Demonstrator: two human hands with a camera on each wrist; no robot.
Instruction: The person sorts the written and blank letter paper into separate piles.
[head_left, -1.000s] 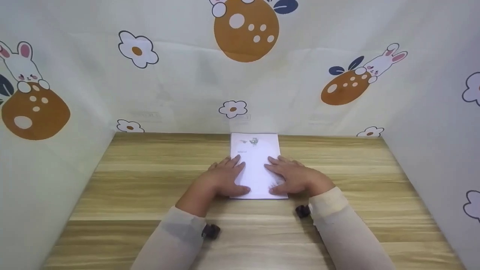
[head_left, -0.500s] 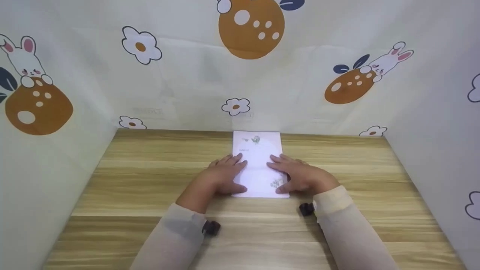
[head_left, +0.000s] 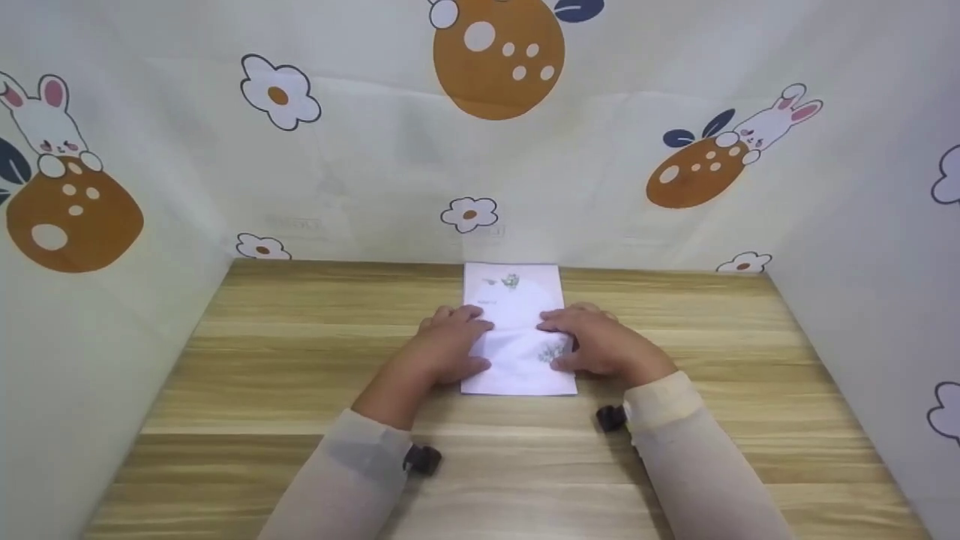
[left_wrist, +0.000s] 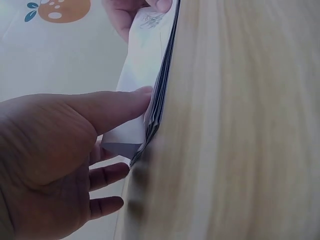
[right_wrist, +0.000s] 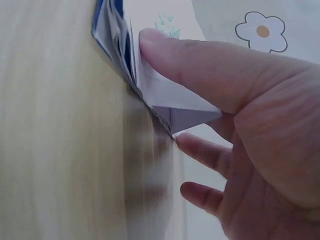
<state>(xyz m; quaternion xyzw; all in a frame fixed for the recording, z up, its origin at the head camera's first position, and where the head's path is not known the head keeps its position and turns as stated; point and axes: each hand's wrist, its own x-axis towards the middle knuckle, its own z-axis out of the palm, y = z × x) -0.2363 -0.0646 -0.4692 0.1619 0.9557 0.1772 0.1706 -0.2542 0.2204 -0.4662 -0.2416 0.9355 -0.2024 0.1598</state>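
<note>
A flat stack of folded white paper (head_left: 517,341), printed with small green sprigs, lies on the wooden table against the back wall. My left hand (head_left: 454,346) holds its left edge, and my right hand (head_left: 600,341) holds its right edge. Both thumbs rest on the top sheet, with the other fingers at the side edges. In the left wrist view, the top paper (left_wrist: 137,65) bows above several thin layers with dark blue edges. Beside my right thumb (right_wrist: 170,52), a folded side flap (right_wrist: 190,117) stands open over the layers.
A pale cloth wall (head_left: 375,165) with printed rabbits, oranges and flowers stands behind the table (head_left: 315,300) and along both sides. Small black devices sit at both wrists, the left one (head_left: 424,460) just above the table.
The fingers of both hands have drawn in from lying spread on the paper to its side edges. A slight bulge shows across the middle of the top sheet.
</note>
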